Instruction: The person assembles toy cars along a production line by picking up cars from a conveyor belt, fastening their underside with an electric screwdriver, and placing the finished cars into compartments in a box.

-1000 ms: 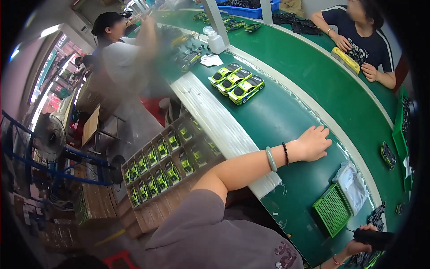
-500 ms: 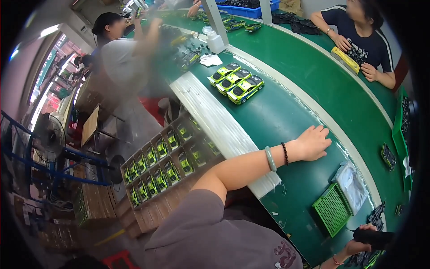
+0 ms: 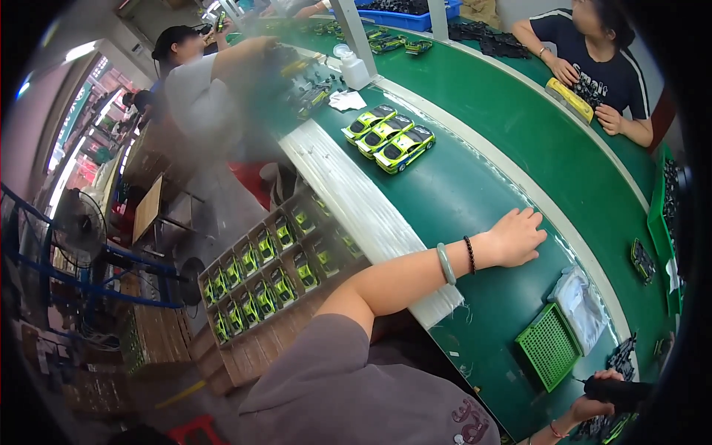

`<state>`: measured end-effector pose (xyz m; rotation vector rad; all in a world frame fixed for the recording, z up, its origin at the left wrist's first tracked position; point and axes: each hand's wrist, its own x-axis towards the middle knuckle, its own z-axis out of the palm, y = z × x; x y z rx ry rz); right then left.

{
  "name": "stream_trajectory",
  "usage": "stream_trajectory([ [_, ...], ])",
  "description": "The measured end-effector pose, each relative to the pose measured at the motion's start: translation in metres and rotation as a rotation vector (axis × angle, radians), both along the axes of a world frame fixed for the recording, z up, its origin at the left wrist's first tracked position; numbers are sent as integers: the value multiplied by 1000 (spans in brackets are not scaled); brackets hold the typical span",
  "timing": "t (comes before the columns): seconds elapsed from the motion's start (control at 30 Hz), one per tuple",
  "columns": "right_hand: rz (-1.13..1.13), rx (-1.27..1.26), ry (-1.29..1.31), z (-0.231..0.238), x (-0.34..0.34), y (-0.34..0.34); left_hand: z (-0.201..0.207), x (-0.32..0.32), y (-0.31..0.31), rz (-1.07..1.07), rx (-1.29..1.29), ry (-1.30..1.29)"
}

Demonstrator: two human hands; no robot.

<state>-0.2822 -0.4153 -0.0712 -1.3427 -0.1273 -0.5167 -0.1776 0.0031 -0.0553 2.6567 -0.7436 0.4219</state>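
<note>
My left hand (image 3: 517, 237) lies flat, palm down, on the green belt (image 3: 460, 200) with its fingers spread and nothing in it; a pale bangle and a dark bead bracelet sit on its wrist. My right hand (image 3: 593, 397) at the lower right edge is closed around a black tool (image 3: 619, 391). Three yellow-green toy cars (image 3: 388, 136) stand in a row on the belt farther along, well beyond my left hand. A green perforated tray (image 3: 549, 345) and a clear plastic bag (image 3: 580, 308) lie between my hands.
A divided cardboard box (image 3: 267, 271) with several toy cars stands below the table's left edge. One person (image 3: 200, 89) works at the far left, another (image 3: 593, 67) sits across holding a yellow car. A white bottle (image 3: 354, 68), posts and a fan (image 3: 78, 222) are around.
My hands have stayed put. The person at the far left has moved an arm across the belt.
</note>
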Motion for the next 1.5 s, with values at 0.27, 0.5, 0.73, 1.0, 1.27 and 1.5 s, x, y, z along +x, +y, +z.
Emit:
stream_trajectory([
  [0.27,9,-31,10,2,-1,1,1,-1,0,-2,-16,-15],
  [0.5,67,-38,5,11,-5,14,0,-1,1,-1,-16,-2],
  [0.73,78,7,5,10,-6,12,-1,0,0,-2,-10,0],
  [1.0,12,17,51,15,-8,16,-1,1,-1,-10,-15,-4],
  [1.27,-2,-48,35,16,-7,22,2,0,1,-14,-14,55],
  [1.5,10,-24,32,15,-9,19,3,-1,1,-18,6,19],
])
